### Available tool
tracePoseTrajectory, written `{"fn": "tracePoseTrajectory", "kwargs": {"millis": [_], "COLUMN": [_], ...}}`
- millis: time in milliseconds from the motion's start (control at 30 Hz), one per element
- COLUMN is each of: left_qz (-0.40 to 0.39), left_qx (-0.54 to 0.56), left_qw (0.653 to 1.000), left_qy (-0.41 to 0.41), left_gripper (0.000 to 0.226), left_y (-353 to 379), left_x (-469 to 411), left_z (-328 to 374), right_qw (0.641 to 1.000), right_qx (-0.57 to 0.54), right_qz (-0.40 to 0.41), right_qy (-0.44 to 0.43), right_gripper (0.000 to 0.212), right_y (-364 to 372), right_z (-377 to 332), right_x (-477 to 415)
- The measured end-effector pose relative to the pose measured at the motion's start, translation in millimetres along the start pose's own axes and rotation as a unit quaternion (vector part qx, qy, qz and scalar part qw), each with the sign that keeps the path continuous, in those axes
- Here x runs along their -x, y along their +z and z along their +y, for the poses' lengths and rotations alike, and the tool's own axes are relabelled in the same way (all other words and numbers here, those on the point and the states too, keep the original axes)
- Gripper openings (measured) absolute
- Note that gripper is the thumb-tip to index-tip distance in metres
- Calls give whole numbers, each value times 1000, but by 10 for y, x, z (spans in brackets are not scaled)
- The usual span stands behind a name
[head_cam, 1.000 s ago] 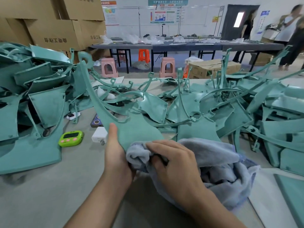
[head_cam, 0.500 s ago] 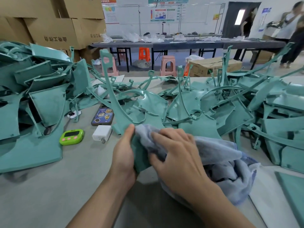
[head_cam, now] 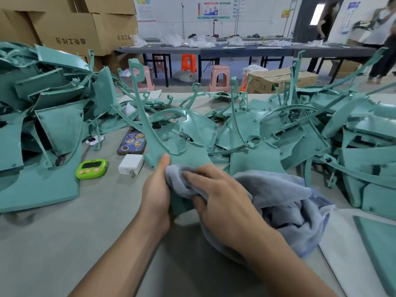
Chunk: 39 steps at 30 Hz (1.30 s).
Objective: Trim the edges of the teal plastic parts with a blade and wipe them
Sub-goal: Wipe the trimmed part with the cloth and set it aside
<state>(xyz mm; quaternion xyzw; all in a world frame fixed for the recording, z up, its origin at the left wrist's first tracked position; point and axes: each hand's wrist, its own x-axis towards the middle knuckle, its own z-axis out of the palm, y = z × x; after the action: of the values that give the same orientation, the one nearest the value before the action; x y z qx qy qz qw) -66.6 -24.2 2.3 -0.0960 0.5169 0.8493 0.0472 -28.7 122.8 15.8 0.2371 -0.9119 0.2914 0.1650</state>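
left hand (head_cam: 155, 194) grips teal part (head_cam: 186, 156) | right hand (head_cam: 222, 198) grips cloth (head_cam: 278, 196) (bunched)

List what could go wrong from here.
1. The teal part, gripped by the left hand, has a long arm rising among the piled parts; turning it may snag them.
2. Its edge sits close to the phone and charger; a swing could knock them.
3. The right hand bunches the cloth; a rough edge might catch it.
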Motion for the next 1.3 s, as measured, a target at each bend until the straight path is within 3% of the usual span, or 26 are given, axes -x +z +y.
{"fn": "tracePoseTrajectory", "kwargs": {"millis": [100, 233, 400, 433, 567, 700, 767, 900, 1033, 1100, 1133, 1200, 1233, 1300], "left_qz": [-5, 20, 47, 43, 48, 45, 31, 25, 78, 56, 32, -12, -27, -50], "left_qx": [7, 21, -2, -6, -49, -29, -14, -1, 41, 56, 49, -16, -52, -94], "left_qw": [1000, 999, 999, 999, 995, 997, 999, 998, 996, 997, 998, 999, 998, 994], "left_qy": [-8, 19, 11, 13, 70, 48, 25, 56, 23, -7, -24, -30, -20, 3], "left_gripper": [74, 53, 54, 54, 48, 56, 60, 52, 30, 25, 24, 17, 22, 50], "left_y": [53, 113, 48, 57, 96, 50, 52, 132, 3, -121, -151, -169, -155, -113], "left_x": [0, 28, 94, 113, 124, 111, 119, 98, 17, -29, -32, -29, -10, 27], "left_z": [35, 9, -7, -6, -40, -31, -35, -91, -35, 50, 90, 107, 89, 31], "right_qw": [1000, 983, 998, 998, 981, 998, 998, 973, 945, 920, 909, 898, 903, 940], "right_qx": [26, 84, 27, 26, 89, 42, 44, 82, 29, 27, 46, 158, 204, 167], "right_qz": [-9, 48, -51, -53, 49, -37, -44, 47, 213, 273, 273, 232, 229, 244], "right_qy": [11, 158, 2, 3, 165, 3, 17, 210, 245, 281, 312, 339, 300, 169], "right_gripper": [42, 30, 46, 46, 34, 54, 50, 22, 15, 8, 17, 69, 86, 90], "right_y": [-23, -16, 8, 16, 36, 49, 16, -24, -274, -502, -588, -648, -623, -500], "right_z": [78, 182, -18, 2, 144, -48, 17, 168, 321, 495, 555, 525, 461, 268], "right_x": [-86, -83, 33, 36, -30, 48, 18, -68, 8, 24, 31, 37, 48, 55]}}
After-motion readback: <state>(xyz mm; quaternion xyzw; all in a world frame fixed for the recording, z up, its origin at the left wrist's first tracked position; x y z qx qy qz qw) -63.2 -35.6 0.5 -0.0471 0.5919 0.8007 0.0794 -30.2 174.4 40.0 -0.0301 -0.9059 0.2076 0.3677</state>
